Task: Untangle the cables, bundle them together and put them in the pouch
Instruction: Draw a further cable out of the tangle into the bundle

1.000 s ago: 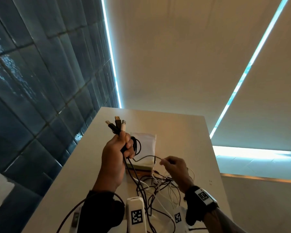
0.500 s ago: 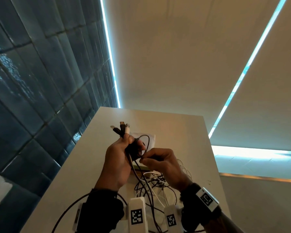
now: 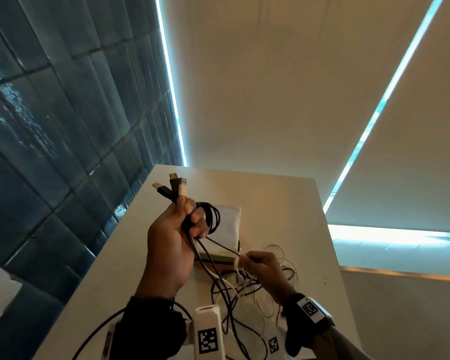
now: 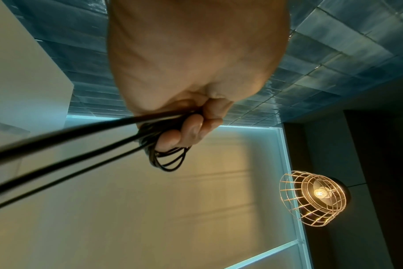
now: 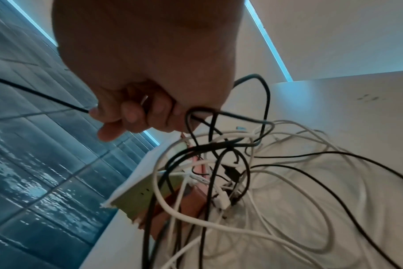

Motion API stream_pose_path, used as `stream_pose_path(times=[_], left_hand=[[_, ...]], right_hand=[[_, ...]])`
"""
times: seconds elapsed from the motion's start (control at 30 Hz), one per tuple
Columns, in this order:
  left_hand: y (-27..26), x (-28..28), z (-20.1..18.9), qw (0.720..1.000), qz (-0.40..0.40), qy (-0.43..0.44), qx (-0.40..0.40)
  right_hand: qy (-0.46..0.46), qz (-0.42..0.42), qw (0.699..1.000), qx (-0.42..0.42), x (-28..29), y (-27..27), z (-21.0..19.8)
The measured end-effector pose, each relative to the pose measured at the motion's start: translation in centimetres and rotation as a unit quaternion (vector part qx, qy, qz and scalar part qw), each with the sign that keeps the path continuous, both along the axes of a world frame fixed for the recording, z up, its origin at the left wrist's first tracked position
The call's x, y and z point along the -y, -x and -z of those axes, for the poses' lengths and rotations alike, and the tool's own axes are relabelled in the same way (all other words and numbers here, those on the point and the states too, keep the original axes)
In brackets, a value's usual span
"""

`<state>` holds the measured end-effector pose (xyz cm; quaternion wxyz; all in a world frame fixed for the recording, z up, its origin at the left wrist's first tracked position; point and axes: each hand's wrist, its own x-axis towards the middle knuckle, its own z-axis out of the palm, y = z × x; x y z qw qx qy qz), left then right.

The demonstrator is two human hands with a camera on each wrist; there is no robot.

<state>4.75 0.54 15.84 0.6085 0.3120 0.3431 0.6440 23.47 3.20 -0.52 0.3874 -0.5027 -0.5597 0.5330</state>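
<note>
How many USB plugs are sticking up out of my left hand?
3, fanned above the left hand: a black plug leaning left, a black plug in the middle, a white plug on the right. More plugs may be hidden in the fist.

Readable words or numbers: none that I can see in any view.
White block point(image 3: 207, 333) below my left grip point(image 3: 176, 239): a black-and-white square code marker, no letters.
Second white block point(image 3: 272, 344) below my right grip point(image 3: 264, 268): a smaller marker of the same kind.
Band on my right wrist point(image 3: 311, 309): another square marker, too small to read further.
</note>
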Motion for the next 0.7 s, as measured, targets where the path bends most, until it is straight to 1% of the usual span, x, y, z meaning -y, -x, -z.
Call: stream_pose_path(times=[0.07, 0.2, 0.3, 0.37, 0.4, 0.47, 0.53, 0.57, 0.63, 0.7], left_hand=[[0.1, 0.2, -0.1, 1.000, -0.004, -0.002, -0.009], [0.3, 0.5, -0.6, 1.000, -0.007, -0.003, -0.014], [0.4, 0.5, -0.8, 1.000, -0.012, -0.004, -0.018], [0.4, 0.6, -0.9, 0.999, -0.023, 0.002, -0.034], [0.4, 0.5, -0.9, 0.999, -0.030, 0.007, -0.044], [0.2, 0.4, -0.7, 0.997, -0.040, 0.019, -0.062], [-0.1, 0.3, -0.4, 0.995, -0.045, 0.036, -0.080], [-0.4, 0.2, -0.2, 0.994, -0.046, 0.046, -0.088], [-1.0, 0.2, 0.1, 0.991, -0.051, 0.066, -0.102], [-1.5, 0.2, 0.3, 0.989, -0.055, 0.085, -0.105]], right_hand=[[0.007, 0.015, 0.999, 0.027, 0.2, -0.4, 0.9], [0.010, 0.027, 0.999, 0.047, 0.2, -1.0, 2.1], [0.020, 0.041, 0.993, 0.109, -0.2, -1.7, 3.2], [0.032, 0.071, 0.985, 0.153, -0.6, -2.1, 3.7], [0.038, 0.090, 0.983, 0.156, -0.9, -2.3, 3.6], [0.035, 0.135, 0.983, 0.116, -1.3, -2.3, 2.0], [0.015, 0.165, 0.986, 0.025, -1.7, -1.8, -1.2], [0.001, 0.160, 0.987, -0.030, -1.8, -1.4, -3.0], [-0.044, 0.119, 0.985, -0.120, -1.7, -0.5, -7.0], [-0.101, 0.062, 0.979, -0.166, -1.1, 0.7, -10.3]])
